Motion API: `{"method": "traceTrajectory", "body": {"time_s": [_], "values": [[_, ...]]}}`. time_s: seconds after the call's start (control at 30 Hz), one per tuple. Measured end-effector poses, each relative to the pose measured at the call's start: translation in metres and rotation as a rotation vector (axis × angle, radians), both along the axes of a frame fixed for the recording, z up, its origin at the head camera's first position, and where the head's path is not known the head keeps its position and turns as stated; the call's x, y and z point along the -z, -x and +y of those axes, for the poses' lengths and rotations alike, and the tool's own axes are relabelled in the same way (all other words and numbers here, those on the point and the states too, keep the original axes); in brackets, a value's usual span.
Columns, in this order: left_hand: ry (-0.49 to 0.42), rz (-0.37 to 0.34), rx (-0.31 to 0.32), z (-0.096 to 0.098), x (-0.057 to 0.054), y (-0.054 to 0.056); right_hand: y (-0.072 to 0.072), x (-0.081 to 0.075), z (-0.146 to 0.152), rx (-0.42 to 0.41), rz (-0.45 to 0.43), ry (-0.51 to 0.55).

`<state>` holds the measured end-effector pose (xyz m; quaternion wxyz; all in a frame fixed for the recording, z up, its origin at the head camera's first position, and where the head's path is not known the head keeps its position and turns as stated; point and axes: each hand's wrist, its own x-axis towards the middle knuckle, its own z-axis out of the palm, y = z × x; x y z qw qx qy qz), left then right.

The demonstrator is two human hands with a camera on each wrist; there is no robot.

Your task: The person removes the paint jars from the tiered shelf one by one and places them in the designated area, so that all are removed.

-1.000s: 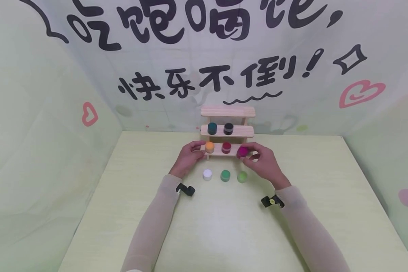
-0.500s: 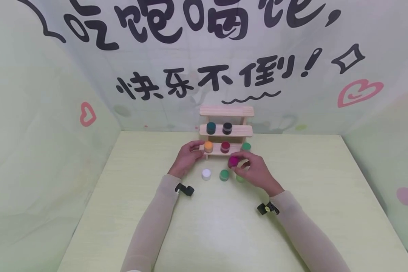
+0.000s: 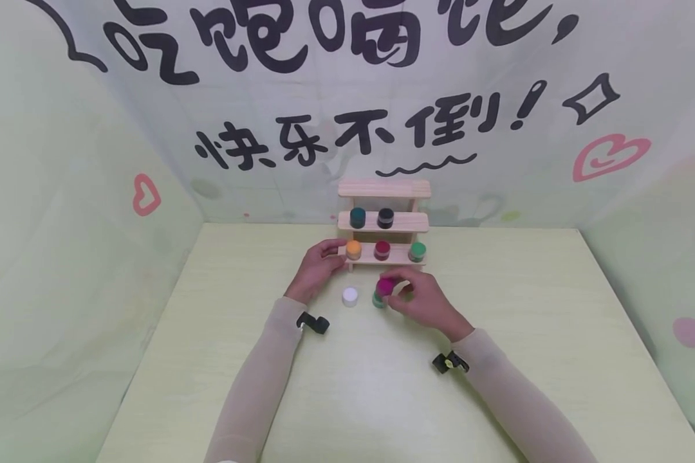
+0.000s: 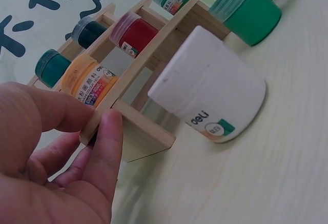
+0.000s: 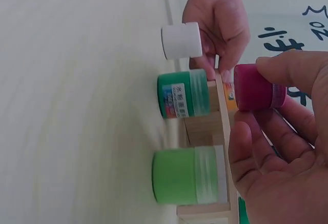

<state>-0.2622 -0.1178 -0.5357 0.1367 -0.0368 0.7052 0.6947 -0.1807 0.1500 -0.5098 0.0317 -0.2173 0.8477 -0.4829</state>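
Between thumb and fingers, my right hand [image 3: 425, 301] holds a magenta paint jar [image 5: 253, 88] in front of the small wooden shelf [image 3: 384, 189]. In the head view this jar overlaps a green paint jar [image 5: 177, 96] that stands on the table. My left hand [image 3: 316, 270] pinches the left end of the lowest board [image 4: 141, 62], beside an orange paint jar [image 4: 89, 78]. A red jar [image 3: 382, 250] and another green jar [image 3: 418, 251] stand on that same board. A light green jar [image 5: 179, 177] on the table is hidden behind my right hand in the head view.
On the middle board are a teal jar [image 3: 357, 217] and a black-looking jar [image 3: 385, 218]. A white paint jar [image 4: 210, 85] stands on the table [image 3: 359, 392] near my left hand. Behind the shelf hangs a printed cloth [image 3: 301, 96].
My right hand has carried the magenta jar from the lowest board's right end leftward and towards me, uncovering the green jar there. My left hand stays at the shelf.
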Motion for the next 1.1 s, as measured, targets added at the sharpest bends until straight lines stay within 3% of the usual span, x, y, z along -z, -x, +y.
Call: {"method": "traceTrajectory", "body": {"time_s": [0.4,0.77,1.1], "values": [[-0.005,0.005,0.01,-0.001,0.001,0.003,-0.009,0.008,-0.021,-0.098,0.0,-0.01],[-0.013,0.005,0.012,-0.001,0.0,0.002,-0.018,0.011,-0.036,-0.152,-0.069,-0.068],[-0.008,0.013,0.018,-0.002,0.0,0.0,-0.027,0.016,-0.05,-0.153,-0.102,-0.125]]}}
